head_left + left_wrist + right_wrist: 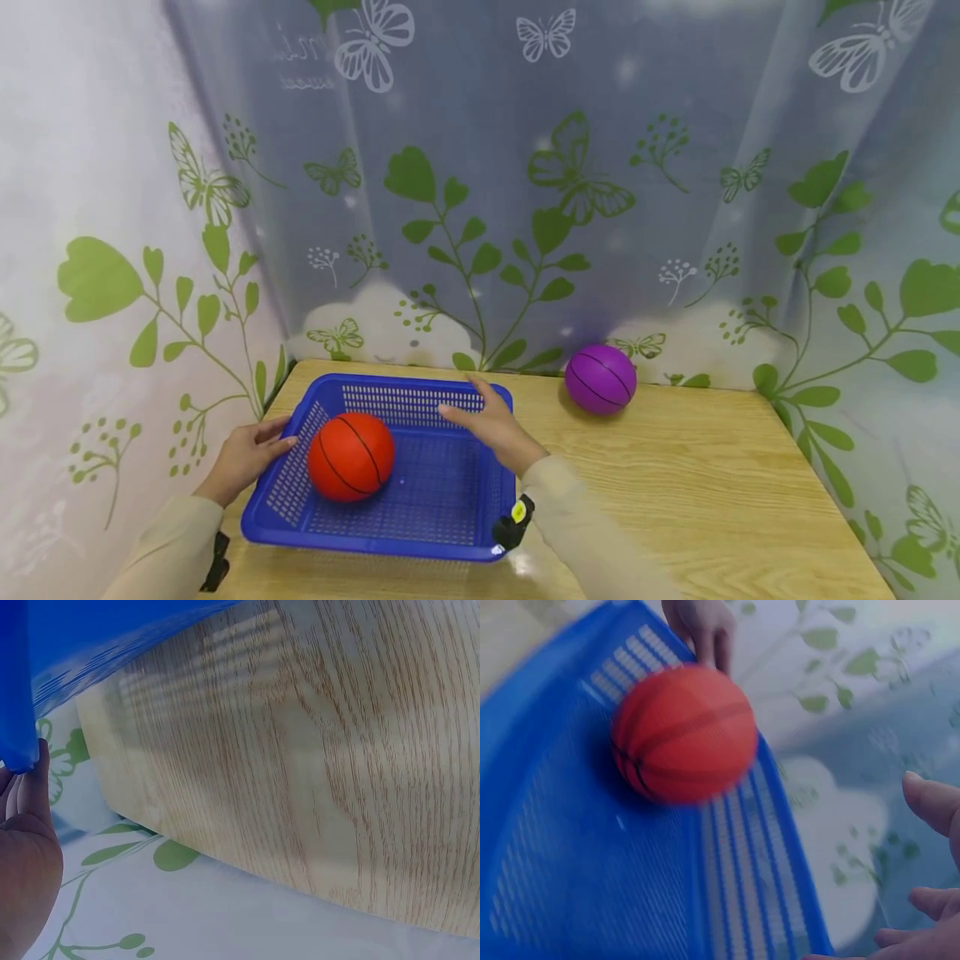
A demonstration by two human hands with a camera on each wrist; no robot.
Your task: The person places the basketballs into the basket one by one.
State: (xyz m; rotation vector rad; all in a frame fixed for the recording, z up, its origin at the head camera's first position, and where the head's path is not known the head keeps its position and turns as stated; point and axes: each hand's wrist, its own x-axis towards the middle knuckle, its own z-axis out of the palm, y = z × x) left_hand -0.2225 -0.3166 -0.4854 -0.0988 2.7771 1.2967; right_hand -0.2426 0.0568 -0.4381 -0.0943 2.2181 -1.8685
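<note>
A blue plastic basket [375, 546] with slotted sides is at the left of the table, holding an orange-red ball [351, 457] with black basketball lines against its left side. My left hand [243, 458] pinches the basket's left rim, thumb on top; in the left wrist view its fingers meet the blue edge. Over the basket's right part, my right hand [498, 425] is spread with thumb and fingers apart and holds nothing. The right wrist view shows its fingertips away from the ball [686, 735]. A purple ball [600, 380] with black lines sits apart, right of the basket.
The wooden table [712, 492] stretches right and toward the front. Curtains [480, 183] printed with leaves and butterflies hang along the back and both sides, close to the table's edges. The purple ball is near the back edge.
</note>
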